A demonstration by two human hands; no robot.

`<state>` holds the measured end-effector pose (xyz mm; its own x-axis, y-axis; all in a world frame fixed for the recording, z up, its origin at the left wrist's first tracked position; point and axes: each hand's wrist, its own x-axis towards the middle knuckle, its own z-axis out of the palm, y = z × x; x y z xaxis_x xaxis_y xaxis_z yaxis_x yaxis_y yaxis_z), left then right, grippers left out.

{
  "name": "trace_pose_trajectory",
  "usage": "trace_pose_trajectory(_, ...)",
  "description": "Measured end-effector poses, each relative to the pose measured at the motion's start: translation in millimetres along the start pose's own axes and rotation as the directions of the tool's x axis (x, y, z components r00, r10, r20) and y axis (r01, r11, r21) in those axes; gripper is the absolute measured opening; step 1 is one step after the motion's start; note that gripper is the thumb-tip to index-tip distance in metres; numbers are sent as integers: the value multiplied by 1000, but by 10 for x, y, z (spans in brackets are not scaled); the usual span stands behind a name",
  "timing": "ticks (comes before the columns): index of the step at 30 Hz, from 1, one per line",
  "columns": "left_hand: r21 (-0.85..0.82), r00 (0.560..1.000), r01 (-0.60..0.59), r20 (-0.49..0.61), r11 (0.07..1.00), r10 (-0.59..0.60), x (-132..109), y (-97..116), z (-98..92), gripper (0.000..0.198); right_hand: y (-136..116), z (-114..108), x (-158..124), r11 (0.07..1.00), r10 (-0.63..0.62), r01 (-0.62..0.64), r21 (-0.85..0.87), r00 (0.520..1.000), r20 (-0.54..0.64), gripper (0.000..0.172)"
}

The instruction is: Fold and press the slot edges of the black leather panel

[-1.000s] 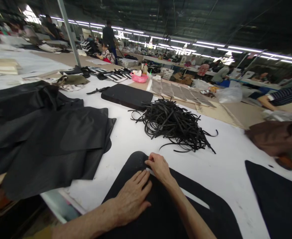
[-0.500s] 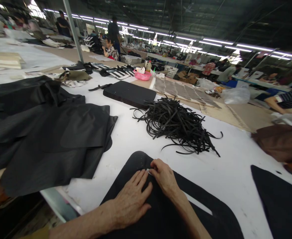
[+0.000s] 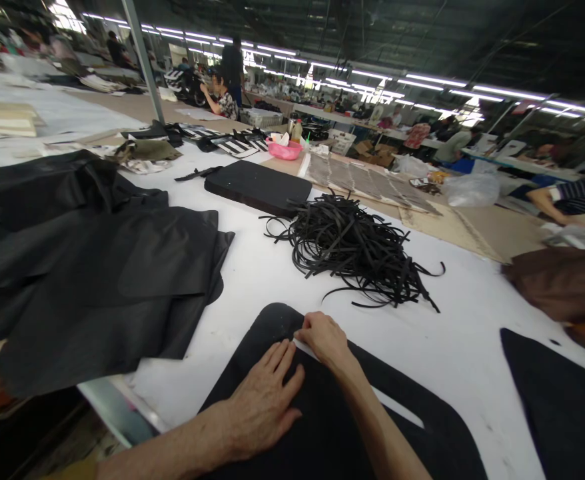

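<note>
A black sheet panel (image 3: 277, 320) with rounded corners lies on the white table in front of me. My left hand (image 3: 262, 400) rests flat on it, fingers stretched out and slightly spread. My right hand (image 3: 324, 339) is closed in a pinch near the panel's upper corner, just beyond the left fingertips. What the pinch holds is too small to make out. A narrow white strip (image 3: 397, 407) runs slantwise along the panel, partly covered by my right hand and forearm; whether it is a gap or a strip of material I cannot tell.
A tangled heap of thin black strips (image 3: 357, 250) lies beyond the panel, beside a thick black stack (image 3: 257, 187). Black sheets (image 3: 112, 280) overhang the table at left; another black panel (image 3: 562, 393) lies at right. A pink basket (image 3: 285, 148) stands farther back. Several people work around.
My right hand has shifted slightly left along the panel, and more of the white line shows below its fingers. My left hand stays in place.
</note>
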<state>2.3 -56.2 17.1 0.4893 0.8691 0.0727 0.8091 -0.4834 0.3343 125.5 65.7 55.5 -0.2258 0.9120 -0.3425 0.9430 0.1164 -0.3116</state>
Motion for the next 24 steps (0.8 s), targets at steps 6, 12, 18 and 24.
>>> trace_pose_trajectory(6, 30, 998, 11, 55, 999, -13, 23, 28, -70, 59, -134, -74, 162, 997, 46, -44, -66, 998, 42, 13)
trace_pose_trajectory(12, 48, 1000, 2, 18, 999, -3, 12, 10, -52, 61, -28, -89, 17, 999, -34, 37, 14, 981, -189, 12)
trace_pose_trajectory(18, 38, 1000, 1, -12, 999, 0, 11, 12, -18, 62, 449, 150, -568, 977, -181, 213, 33, 895, -408, 28)
trace_pose_trajectory(24, -198, 978, 142, -123, 970, -168, -14, -111, -70, 48, 851, 542, -958, 922, -365, 283, -265, 863, -349, 46)
